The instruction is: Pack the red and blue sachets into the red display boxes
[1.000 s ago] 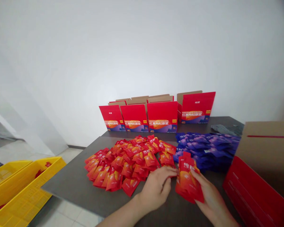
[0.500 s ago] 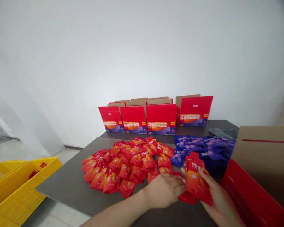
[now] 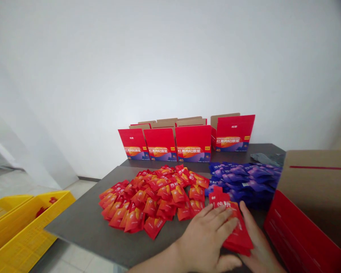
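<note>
Red sachets form a small stack between my two hands. My left hand lies over the top of the stack, its fingers stretched out across the front sachet. From the right and beneath, my right hand grips the stack, with the thumb or a finger along its right side; part of that hand is hidden. To the left spreads a large pile of red sachets on the dark table. Behind the stack lies a pile of blue-purple sachets.
Upright open red cartons stand along the table's back, one apart at the right. A large open carton is at the near right. Yellow crates sit at the lower left. Grey material lies behind the blue sachets.
My left hand has moved from beside the held sachets onto their front. The red sachets that lay under it are now together in the stack, which has shifted slightly left.
</note>
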Tool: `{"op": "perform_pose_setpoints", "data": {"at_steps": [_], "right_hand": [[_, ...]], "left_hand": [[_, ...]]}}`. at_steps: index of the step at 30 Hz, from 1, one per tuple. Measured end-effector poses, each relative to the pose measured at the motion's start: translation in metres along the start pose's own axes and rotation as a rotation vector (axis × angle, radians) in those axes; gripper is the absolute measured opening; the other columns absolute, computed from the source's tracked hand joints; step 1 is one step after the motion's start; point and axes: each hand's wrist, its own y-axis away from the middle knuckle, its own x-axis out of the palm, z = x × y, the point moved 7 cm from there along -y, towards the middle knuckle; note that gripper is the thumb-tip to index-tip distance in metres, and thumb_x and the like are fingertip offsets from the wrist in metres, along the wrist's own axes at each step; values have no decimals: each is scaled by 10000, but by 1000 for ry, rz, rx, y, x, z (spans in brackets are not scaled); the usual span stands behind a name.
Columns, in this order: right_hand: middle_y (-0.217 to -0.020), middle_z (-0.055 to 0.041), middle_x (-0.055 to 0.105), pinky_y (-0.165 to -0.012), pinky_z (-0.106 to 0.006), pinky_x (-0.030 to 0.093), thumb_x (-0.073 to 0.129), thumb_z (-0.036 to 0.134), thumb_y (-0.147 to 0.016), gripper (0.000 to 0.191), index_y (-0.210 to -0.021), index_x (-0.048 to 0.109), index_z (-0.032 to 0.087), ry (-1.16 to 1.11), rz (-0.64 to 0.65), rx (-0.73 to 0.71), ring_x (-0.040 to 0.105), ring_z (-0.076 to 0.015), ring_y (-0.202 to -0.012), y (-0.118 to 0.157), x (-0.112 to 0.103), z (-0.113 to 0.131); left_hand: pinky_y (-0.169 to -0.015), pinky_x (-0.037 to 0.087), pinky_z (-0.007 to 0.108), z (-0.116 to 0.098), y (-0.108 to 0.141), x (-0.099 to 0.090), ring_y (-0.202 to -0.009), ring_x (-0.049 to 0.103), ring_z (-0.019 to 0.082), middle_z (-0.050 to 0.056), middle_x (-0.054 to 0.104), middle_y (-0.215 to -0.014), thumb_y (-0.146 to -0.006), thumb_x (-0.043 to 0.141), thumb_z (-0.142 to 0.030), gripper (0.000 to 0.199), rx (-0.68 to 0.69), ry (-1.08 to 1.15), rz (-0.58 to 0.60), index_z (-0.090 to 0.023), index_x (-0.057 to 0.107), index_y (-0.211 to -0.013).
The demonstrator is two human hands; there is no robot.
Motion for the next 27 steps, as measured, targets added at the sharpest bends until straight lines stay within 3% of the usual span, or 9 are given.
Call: {"op": "perform_pose_setpoints", "data": {"at_steps": [2,5,7,9,11,13,16,21,27], "right_hand": [[-988,-24,739,-825,-319,570,741,411,-731,331,-993,701,212,-70,3,55,674,-227,-982,3,-4,-8],[-860,-33,748,-739,-300,575,793,321,-689,262,-893,716,176,-114,24,136,706,-217,-825,7,-3,-20],[-813,-33,748,-694,-299,573,822,268,-647,249,-849,715,171,-136,1,180,708,-209,-739,10,-2,-26],[-827,-45,750,-686,-309,570,823,229,-635,263,-866,715,165,-144,-19,226,709,-213,-722,13,2,-30],[-867,-73,751,-707,-330,571,813,232,-648,288,-906,714,151,-128,-21,268,714,-238,-765,15,5,-30],[-910,-100,747,-729,-345,569,807,261,-665,319,-942,709,137,-109,-13,272,712,-263,-818,15,7,-28],[-930,-104,746,-728,-341,569,808,296,-676,347,-964,700,136,-60,-2,208,712,-268,-827,13,6,-23],[-881,-81,751,-706,-344,571,834,325,-646,403,-981,690,151,17,-14,136,715,-263,-799,11,0,-21],[-836,-66,752,-776,-366,562,850,300,-621,348,-901,699,158,-10,-12,158,710,-264,-849,11,1,-24]], "left_hand": [[-1166,234,424,-2,2,8,-1379,348,264,128,424,-1460,-906,480,-568,652,22,57,8,-141,388,-1390],[-1073,391,354,7,3,14,-1254,511,232,138,547,-1339,-911,526,-408,530,-7,278,-13,-118,395,-1335],[-902,502,239,27,-1,18,-1064,635,147,89,651,-1178,-936,450,-231,392,-130,376,-2,-128,381,-1307],[-786,517,172,57,-5,21,-928,667,90,30,687,-1061,-933,366,-106,316,-296,252,46,-164,437,-1235],[-835,511,222,87,-11,19,-965,651,125,43,674,-1062,-901,417,-97,260,-404,25,87,-167,525,-1127],[-946,470,365,110,-18,19,-1078,605,230,125,637,-1138,-843,520,-123,233,-446,-131,123,-123,582,-1067],[-928,457,459,128,-26,28,-1023,620,307,205,651,-1054,-796,561,-100,213,-457,-242,204,-51,628,-992],[-794,511,398,122,-31,32,-838,677,286,180,696,-874,-826,544,-101,143,-457,-322,271,-47,665,-881],[-682,542,335,95,-16,-21,-758,694,245,103,714,-839,-891,466,-152,202,-551,-347,132,-123,659,-840]]}}
